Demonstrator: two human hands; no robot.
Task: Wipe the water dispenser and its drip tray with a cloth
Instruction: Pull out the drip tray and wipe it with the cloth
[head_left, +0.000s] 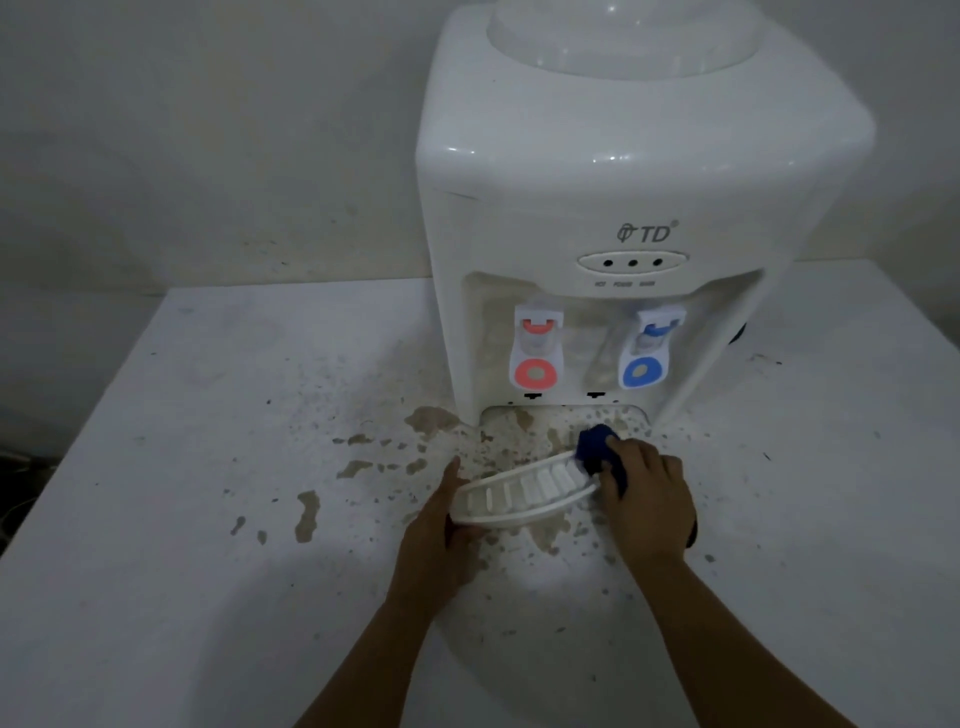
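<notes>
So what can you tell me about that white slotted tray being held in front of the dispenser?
The drip tray is white, plastic-looking, curved, with a row of slots across its top. It is out of the dispenser, lifted and tilted above the stained table. The left hand holds its left end; the right hand presses a blue cloth on its right end.

I see open table (218, 395) from seven round to eleven o'clock, while the water dispenser (613, 208) blocks twelve to two, taps (535, 348) overhanging its recess.

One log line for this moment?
left hand: holds drip tray, tilted | right hand: presses blue cloth on tray end | dispenser: tray removed
</notes>
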